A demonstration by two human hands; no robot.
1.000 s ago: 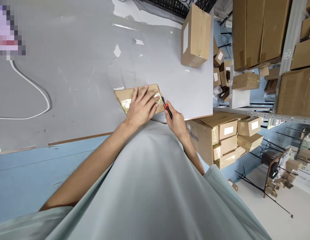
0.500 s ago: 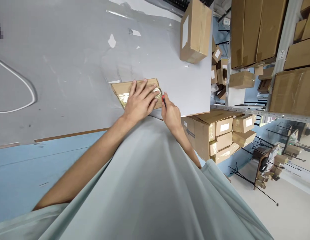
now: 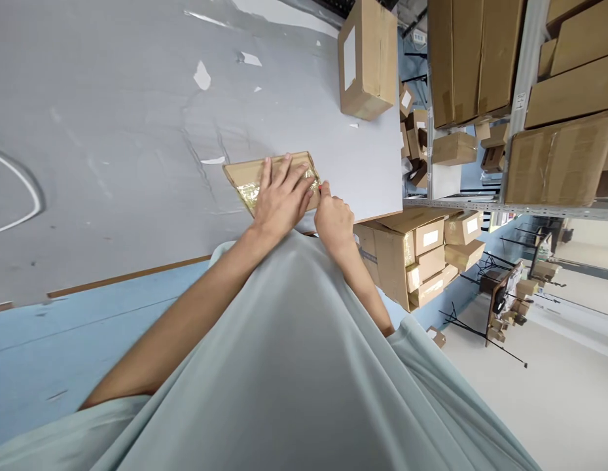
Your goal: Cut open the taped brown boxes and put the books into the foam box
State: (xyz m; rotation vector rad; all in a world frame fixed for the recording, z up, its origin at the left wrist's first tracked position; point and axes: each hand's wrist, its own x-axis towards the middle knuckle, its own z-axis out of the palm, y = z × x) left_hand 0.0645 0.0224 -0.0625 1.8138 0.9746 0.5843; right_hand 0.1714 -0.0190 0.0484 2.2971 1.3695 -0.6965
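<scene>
A flat folded cardboard box [image 3: 243, 172] with shiny clear tape lies near the front edge of the grey table [image 3: 137, 131]. My left hand [image 3: 280, 203] rests on top of it, fingers spread and pressing it to the surface. At the cardboard's right edge, my right hand [image 3: 334, 221] is closed around a slim utility knife [image 3: 321, 188] with a red and black handle. Only a bit of red shows above the fingers; the blade is hard to make out.
A taped carton [image 3: 370, 65] with a white label stands at the table's far right. White paper scraps [image 3: 202, 76] and a white cable [image 3: 26, 180] lie on the table. Beyond the right edge are an open box of cartons [image 3: 389, 261] and loaded shelves [image 3: 517, 131].
My right hand has turned slightly and its fingers now cover most of the knife, whose black handle showed before. My left hand keeps its place on the cardboard. The whole view has shifted a little.
</scene>
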